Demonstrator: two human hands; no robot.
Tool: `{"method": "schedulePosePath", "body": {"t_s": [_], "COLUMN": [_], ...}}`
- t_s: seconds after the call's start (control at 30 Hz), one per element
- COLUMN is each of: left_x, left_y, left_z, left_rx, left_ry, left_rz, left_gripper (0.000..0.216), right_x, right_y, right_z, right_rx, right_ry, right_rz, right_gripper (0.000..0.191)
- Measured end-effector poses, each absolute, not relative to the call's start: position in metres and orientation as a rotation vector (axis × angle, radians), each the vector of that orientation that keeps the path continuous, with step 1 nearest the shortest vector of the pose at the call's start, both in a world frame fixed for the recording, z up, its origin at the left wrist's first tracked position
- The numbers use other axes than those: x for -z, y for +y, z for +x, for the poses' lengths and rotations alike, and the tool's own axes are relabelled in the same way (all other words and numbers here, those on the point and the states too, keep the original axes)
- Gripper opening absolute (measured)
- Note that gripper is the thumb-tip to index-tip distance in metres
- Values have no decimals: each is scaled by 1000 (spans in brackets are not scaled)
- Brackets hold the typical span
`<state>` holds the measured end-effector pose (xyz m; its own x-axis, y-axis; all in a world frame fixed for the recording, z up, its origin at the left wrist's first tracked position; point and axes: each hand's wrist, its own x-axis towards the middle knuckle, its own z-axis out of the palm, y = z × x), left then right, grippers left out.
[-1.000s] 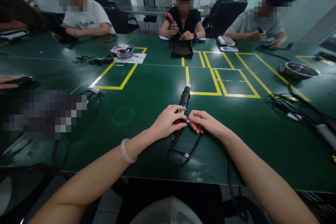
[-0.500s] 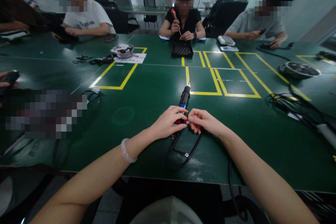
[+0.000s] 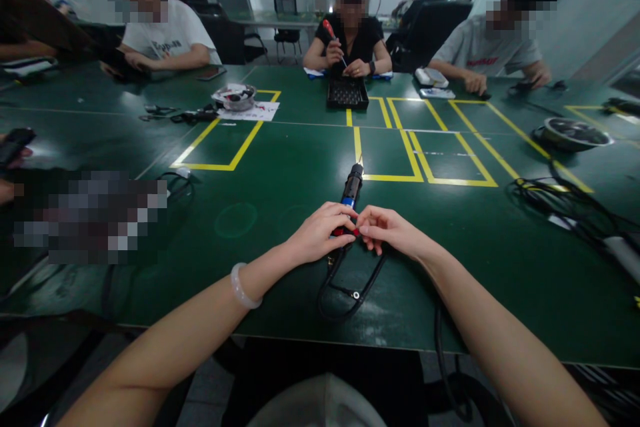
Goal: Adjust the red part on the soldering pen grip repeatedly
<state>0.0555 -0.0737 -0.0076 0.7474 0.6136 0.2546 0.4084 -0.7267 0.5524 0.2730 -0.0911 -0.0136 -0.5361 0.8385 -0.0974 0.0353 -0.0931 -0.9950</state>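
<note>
"While the left hand (image 3: 320,233) clasps a black-and-blue cylindrical tool (image 3: 353,185) at frame centre, what's in the narrowly pinched right hand (image 3: 393,230)?"
"Can't tell. Tugging the looped black cable (image 3: 321,300) could twist the tool loose."

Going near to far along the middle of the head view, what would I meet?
Black cable loop, left hand and right hand side by side, handheld tool's front end, black tray, person in black top.

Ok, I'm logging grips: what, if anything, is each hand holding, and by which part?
The left hand holds the corded electric screwdriver by its rear half; whether the right hand holds anything cannot be told.
</note>
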Motion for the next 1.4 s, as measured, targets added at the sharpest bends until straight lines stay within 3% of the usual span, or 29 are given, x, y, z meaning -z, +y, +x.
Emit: {"method": "schedulePosePath", "body": {"t_s": [0.63, 1.13, 1.23, 1.4], "left_x": [8, 7, 7, 11], "left_y": [-74, -72, -73, -75], "left_z": [57, 56, 56, 55], "left_rx": [-642, -597, -561, -502], "left_ry": [749, 760, 756, 904], "left_rz": [2431, 2440, 2449, 2416], "left_gripper": [13, 19, 30, 76], "right_x": [14, 15, 19, 22], "right_y": [-93, -95, -93, -90], "right_z": [271, 276, 279, 281], "right_rx": [-1590, -1371, -1395, -1454], "right_ry": [-1630, -1907, -1955, -1985], "right_rz": [-964, -944, -975, -1000], "right_gripper": [31, 13, 16, 19]}}
